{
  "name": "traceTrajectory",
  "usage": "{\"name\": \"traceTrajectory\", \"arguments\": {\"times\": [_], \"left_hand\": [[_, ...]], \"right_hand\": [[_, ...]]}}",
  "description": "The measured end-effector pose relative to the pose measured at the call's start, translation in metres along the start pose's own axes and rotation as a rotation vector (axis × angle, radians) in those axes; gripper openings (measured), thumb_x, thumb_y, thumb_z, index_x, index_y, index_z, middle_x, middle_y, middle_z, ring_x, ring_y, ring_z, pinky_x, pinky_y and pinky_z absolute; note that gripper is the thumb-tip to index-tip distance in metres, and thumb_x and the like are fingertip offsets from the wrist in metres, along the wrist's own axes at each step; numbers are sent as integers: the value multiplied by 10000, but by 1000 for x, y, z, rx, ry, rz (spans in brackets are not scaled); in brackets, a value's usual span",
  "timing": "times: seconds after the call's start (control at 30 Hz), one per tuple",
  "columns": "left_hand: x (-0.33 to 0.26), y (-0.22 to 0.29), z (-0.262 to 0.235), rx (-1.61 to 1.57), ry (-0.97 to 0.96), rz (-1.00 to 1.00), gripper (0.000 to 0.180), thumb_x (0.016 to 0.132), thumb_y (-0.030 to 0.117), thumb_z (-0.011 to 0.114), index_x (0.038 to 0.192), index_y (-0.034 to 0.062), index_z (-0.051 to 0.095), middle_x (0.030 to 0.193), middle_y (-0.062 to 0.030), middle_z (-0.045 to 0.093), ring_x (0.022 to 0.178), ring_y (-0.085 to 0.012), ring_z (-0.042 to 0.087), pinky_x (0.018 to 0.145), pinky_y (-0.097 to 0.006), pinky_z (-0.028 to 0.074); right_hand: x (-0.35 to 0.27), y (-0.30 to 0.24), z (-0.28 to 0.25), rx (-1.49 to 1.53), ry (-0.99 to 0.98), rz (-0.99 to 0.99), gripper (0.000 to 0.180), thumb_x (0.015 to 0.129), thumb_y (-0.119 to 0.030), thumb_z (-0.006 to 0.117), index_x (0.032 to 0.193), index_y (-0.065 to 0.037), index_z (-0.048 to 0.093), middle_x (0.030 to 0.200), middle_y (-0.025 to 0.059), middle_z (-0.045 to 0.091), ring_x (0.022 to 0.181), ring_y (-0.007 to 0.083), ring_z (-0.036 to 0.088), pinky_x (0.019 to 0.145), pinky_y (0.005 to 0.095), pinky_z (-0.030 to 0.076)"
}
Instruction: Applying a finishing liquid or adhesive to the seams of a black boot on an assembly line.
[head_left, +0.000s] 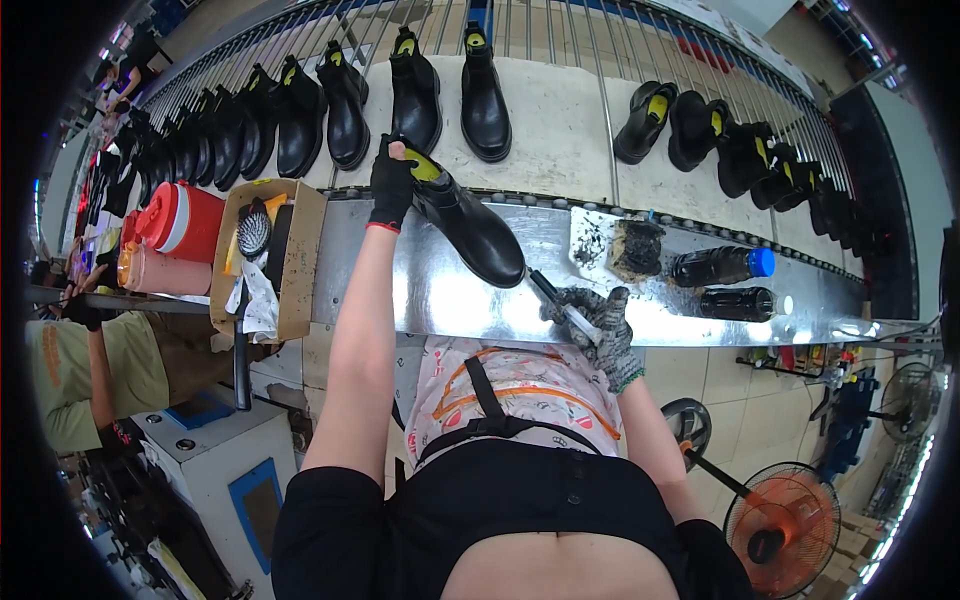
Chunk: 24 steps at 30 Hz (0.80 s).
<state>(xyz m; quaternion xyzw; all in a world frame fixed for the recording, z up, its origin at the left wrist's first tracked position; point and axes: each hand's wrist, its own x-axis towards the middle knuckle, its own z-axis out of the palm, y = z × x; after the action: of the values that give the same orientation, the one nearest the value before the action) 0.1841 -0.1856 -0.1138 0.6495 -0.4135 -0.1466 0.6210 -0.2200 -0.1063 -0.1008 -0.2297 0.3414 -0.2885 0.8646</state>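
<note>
My left hand (393, 187), in a black glove with a bare thumb tip, is closed on the top of a black ankle boot (472, 240) with a yellow-green lining. The boot is tilted over the metal bench (365, 270), its toe pointing down toward my right hand. In a grey knit glove, my right hand (603, 330) grips a slim pen-like tool (575, 318) with a pale, see-through body and a dark front part. The tool's tip is at the boot's toe; whether it touches, I cannot tell.
Rows of black boots (417, 100) stand on the rack beyond the bench. On the right lie a blackened sponge (637, 249) and two dark bottles (722, 266). Leftward are a cardboard box (310, 225) with a hairbrush (254, 234), a red jug (190, 222) and another person (120, 365).
</note>
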Motion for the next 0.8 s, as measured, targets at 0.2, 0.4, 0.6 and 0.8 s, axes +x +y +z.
{"name": "traceTrajectory", "arguments": {"times": [0.2, 0.4, 0.6, 0.8], "left_hand": [[-18, 57, -12, 230, -14, 217, 572, 880, 598, 447, 1067, 60, 494, 790, -130, 621, 740, -300, 644, 619, -377, 468], [-48, 95, -20, 381, -53, 202, 564, 788, 605, 580, 994, 91, 472, 734, -118, 602, 703, -328, 640, 584, -397, 465], [-96, 136, -24, 529, -29, 253, 646, 688, 638, 670, 943, 83, 460, 674, -54, 543, 599, -284, 615, 538, -372, 464], [-138, 179, -22, 611, -104, 67, 709, 542, 530, 834, 923, 83, 436, 578, -45, 503, 504, -239, 575, 488, -344, 454]], "right_hand": [[-23, -27, 23, -81, 102, -96, 890, 842, -755, 235, 1096, 26, 580, 897, 178, 641, 529, 96, 511, 443, 174, 413], [-25, -33, 29, -187, 256, -158, 856, 852, -741, 259, 1075, 3, 619, 813, 101, 668, 453, 83, 490, 379, 169, 350], [-22, -32, 24, -287, 254, -187, 845, 842, -750, 280, 1065, -13, 628, 779, 82, 662, 406, 67, 432, 353, 183, 308], [-19, -31, 36, -483, 338, -284, 806, 854, -738, 271, 1064, -52, 637, 769, 48, 648, 387, 55, 388, 345, 181, 272]]}}
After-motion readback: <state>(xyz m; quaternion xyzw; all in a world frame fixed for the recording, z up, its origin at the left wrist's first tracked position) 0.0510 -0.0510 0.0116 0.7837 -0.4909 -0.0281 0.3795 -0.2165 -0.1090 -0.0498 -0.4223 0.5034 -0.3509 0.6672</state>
